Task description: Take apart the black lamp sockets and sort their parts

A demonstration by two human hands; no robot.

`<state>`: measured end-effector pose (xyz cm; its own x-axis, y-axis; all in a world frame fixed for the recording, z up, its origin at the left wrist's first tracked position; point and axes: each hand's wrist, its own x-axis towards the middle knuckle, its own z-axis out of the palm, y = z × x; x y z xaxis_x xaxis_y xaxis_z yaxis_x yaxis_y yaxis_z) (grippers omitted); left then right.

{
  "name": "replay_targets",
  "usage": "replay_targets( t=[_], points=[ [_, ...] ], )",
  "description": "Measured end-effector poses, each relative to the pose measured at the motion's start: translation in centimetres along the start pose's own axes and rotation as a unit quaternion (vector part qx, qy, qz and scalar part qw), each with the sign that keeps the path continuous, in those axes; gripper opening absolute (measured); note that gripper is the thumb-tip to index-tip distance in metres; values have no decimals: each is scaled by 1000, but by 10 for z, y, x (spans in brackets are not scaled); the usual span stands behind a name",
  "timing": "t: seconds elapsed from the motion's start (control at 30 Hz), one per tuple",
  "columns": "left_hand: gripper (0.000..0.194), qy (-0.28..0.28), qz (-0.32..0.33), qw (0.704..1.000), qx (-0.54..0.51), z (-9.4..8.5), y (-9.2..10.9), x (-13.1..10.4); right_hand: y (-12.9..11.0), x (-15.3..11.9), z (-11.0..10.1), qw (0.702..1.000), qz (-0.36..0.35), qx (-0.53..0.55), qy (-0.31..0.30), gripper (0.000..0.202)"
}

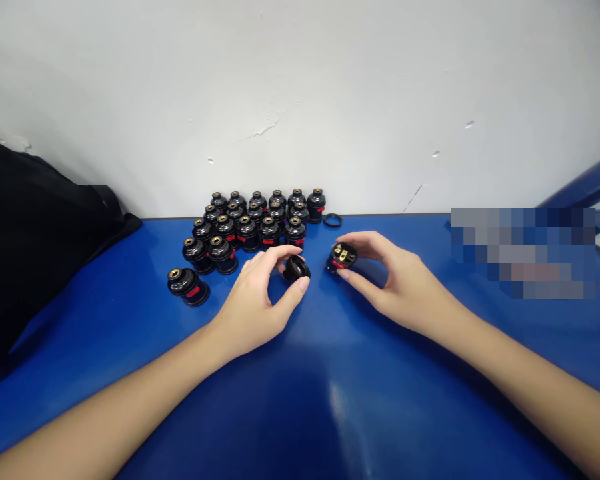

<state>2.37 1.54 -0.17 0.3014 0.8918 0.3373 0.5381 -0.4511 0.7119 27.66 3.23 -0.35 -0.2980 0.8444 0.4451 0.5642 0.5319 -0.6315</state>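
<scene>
Head view, hands (253, 297) holding black socket parts (297, 268), blue table (300, 400)

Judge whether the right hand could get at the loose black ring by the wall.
Probably yes: the ring lies just beyond the right hand, nothing between them, but that hand holds a black part it would likely need to release.

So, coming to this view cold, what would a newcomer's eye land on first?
Probably the cluster of black lamp-holder-like pieces with brass-coloured tops, standing on the blue table near the pale wall. Then the two bare hands in the middle: the left hand holds a black hollow part, the right hand a dark piece with brass-coloured contacts.
</scene>
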Motion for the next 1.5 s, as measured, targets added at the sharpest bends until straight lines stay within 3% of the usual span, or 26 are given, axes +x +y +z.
replay_targets(
  t=[0.17,0.4,0.63,0.8,1.03,1.5],
  points=[
    [32,-17,19,1000,-9,1,0,1,11,1,-6,998,5,-57,-20,39],
    [33,-40,5,999,-3,2,-3,3,-7,-4,-10,955,-131,-259,58,37],
    [43,-35,19,998,51,2,-6,4,-21,-15,-1,929,-156,-335,1,47],
    [32,-25,35,997,66,1,-7,5,-8,-12,-4,925,-144,-351,-2,53],
    [42,-24,39,996,73,0,-6,5,13,-5,-20,916,-118,-383,0,51],
    [34,-21,37,997,65,1,-7,4,66,22,-49,913,-73,-400,-25,60]
  ],
)
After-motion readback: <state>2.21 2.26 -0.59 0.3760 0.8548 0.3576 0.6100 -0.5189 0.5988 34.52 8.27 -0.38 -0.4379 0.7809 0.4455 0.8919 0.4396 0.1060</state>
